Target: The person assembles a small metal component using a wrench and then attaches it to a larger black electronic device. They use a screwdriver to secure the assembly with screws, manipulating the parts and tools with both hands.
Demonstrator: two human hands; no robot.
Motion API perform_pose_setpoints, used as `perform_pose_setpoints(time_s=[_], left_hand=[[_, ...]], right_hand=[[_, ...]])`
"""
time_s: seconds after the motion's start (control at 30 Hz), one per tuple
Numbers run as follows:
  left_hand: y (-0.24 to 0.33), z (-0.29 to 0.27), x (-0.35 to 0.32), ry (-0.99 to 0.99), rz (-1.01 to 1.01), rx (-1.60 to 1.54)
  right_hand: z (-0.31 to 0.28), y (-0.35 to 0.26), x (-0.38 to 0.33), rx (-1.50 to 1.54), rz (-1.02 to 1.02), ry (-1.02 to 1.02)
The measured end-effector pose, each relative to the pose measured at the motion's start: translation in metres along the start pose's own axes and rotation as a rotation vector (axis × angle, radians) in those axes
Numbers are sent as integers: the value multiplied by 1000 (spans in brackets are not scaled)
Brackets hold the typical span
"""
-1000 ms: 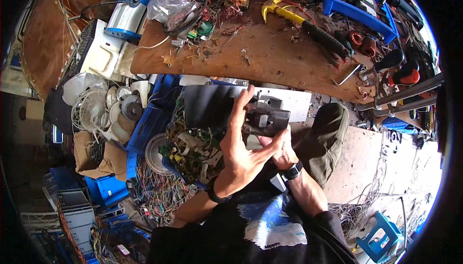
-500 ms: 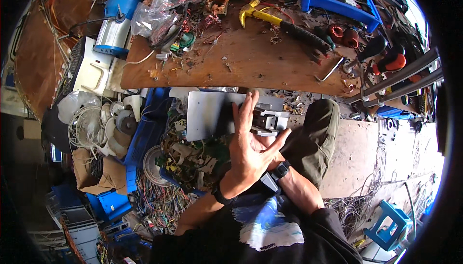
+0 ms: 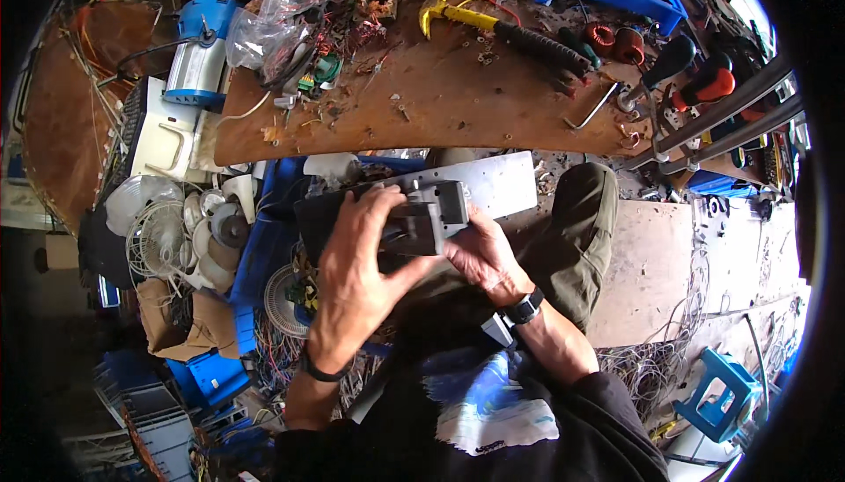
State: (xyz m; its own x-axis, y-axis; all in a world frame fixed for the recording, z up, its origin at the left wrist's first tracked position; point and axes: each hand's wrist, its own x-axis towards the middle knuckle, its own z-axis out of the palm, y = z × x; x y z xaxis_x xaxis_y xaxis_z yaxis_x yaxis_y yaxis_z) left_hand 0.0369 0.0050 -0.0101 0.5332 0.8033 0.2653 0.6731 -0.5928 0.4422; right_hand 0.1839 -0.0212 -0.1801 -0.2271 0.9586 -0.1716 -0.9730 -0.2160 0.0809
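At the far left a round white fan guard [image 3: 157,240] sits among pale discs, just above an open cardboard box [image 3: 211,323]; higher up stands a blue-and-silver cylinder [image 3: 195,58] with a dark cable. Further right, the left hand [image 3: 352,266] is spread in a wide curve, its fingers by the upper left of a boxy grey part [image 3: 429,222] and its thumb along the lower edge; how firmly it grips, I cannot tell. The part lies between the two hands, above the person's lap. A long flat plate [image 3: 506,184] shows behind it, dark at the left end and bright at the right; whether the two are joined is unclear. The right hand [image 3: 482,257] holds the part's lower right corner, its fingertips partly hidden by it. Beyond the plate, a yellow-headed hammer [image 3: 495,24] with a black grip lies on the brown counter [image 3: 475,117]. To the right come a bent olive trouser leg [image 3: 581,235], a red-and-black handle [image 3: 706,84] near the counter's end, and a blue stool [image 3: 739,385] at lower right.
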Motion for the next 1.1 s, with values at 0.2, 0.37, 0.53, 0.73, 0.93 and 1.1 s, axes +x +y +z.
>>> perform_pose_setpoints(time_s=[0.2, 0.37, 0.53, 0.73, 0.93, 1.1], left_hand=[[-33, -26, 4, -130, -172, -63], [-48, -26, -5, -130, -321, -263], [-59, -24, -5, -103, -387, -406], [-49, -22, -3, -56, -345, -389], [-40, -25, -11, -14, -227, -184], [-45, -9, -16, -17, 128, -106]], right_hand=[[30, -2, -6, -210, 21, 121], [52, -16, -9, -377, -26, 53], [58, -25, -8, -484, -70, 19], [51, -23, 2, -451, -11, -27], [48, -17, 12, -406, 15, -149], [54, -1, 22, -250, -93, -46]])
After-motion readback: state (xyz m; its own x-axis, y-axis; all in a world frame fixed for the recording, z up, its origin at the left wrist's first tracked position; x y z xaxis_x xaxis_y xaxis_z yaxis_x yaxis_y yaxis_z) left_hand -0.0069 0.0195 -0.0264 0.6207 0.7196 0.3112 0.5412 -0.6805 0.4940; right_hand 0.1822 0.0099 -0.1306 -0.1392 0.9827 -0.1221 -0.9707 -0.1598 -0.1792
